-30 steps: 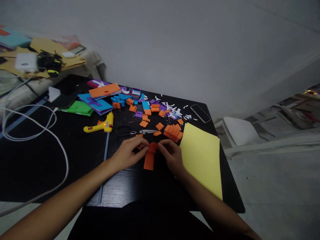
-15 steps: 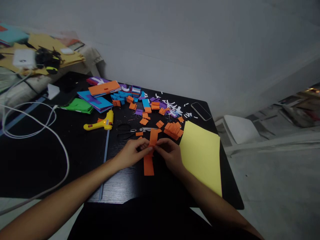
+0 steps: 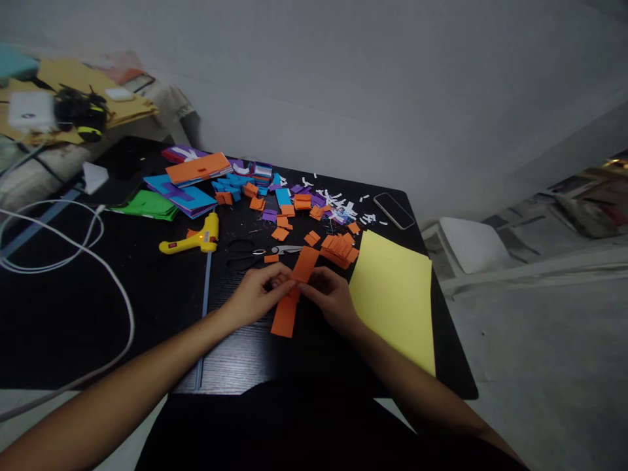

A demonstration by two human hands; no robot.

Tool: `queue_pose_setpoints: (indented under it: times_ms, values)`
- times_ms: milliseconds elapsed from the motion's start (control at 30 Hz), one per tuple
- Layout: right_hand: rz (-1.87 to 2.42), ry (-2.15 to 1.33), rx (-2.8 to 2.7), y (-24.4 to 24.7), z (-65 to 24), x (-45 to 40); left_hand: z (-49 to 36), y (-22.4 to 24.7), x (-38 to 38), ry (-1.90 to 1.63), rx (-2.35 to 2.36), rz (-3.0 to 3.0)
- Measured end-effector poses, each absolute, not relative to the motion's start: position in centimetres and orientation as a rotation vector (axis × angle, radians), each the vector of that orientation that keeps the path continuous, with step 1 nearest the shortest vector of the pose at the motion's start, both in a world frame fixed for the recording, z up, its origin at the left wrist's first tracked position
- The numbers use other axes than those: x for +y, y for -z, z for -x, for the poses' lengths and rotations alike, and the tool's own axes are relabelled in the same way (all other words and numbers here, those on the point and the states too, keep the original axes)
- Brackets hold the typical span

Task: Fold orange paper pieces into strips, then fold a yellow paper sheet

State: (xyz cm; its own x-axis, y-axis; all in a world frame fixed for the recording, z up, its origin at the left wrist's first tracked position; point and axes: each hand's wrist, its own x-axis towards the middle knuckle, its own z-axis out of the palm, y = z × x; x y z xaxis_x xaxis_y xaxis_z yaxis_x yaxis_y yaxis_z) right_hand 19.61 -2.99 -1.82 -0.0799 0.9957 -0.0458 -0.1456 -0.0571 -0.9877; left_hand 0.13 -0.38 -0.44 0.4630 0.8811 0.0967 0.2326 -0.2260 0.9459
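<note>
Orange paper, pinched between thumb and fingers of my left hand and right hand, now tilts further rightward at its top.

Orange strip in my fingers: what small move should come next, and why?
I'd probably pinch the middle of the orange strip flatter. The left hand and right hand already grip it there, and the paper looks bunched at their fingertips, while both ends stick out fairly flat.
</note>
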Motion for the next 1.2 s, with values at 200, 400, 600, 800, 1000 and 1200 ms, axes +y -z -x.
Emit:
queue_pose_setpoints:
  times_ms: [200,400,600,800,1000,1200]
  values:
    - [1.166,-1.339,-1.169,1.77,-19.81,-3.07,-0.06,0.56,-0.36,-0.825,0.957,-1.732]
    - [1.200,-1.323,-1.201,1.56,-19.67,-3.20,-0.06,0.55,-0.33,-0.816,0.952,-1.731]
    - [1.218,-1.278,-1.228,1.38,-19.57,-3.49,-0.23,0.39,-0.36,-0.822,0.965,-1.669]
    - [1.217,-1.225,-1.236,1.56,-19.54,-3.63,-0.37,0.27,-0.41,-0.824,0.968,-1.607]
    - [1.197,-1.214,-1.279,1.65,-19.54,-3.52,-0.43,0.31,-0.38,-0.830,0.977,-1.609]
    - [1.227,-1.232,-1.283,1.84,-19.57,-3.46,-0.49,0.25,-0.32,-0.846,0.996,-1.627]
